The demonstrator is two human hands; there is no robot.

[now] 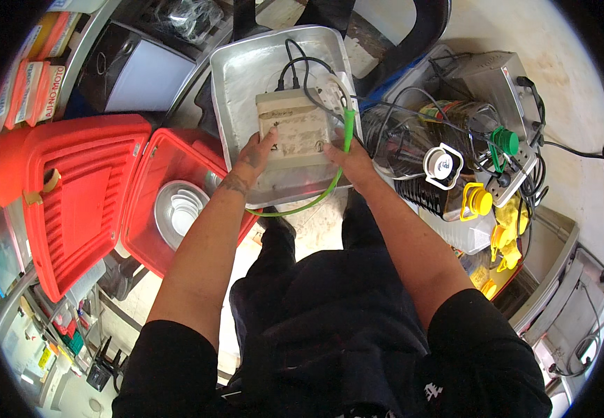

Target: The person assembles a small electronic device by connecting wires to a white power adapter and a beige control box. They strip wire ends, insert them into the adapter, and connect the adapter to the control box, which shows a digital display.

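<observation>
A beige rectangular box (296, 129) with dark stains and black plugs at its far edge lies in a shallow metal tray (227, 76). My left hand (254, 157) grips the box's left side, thumb on top. On the right side, my right hand (351, 164) holds it too, its thumb at the box's near right corner; the other fingers are mostly hidden. Black cables (309, 76) loop from the plugs over the box toward the right. A green cord (316, 200) with a thicker green end passes by my right hand and curves under my left forearm.
An open red cooler box (142, 209) with metal bowls (166, 216) stands at left. To the right are large plastic bottles (473, 118) of dark liquid, a power strip (514, 177) with tangled cables and a metal appliance (500, 80). A black chair (427, 35) stands beyond the tray.
</observation>
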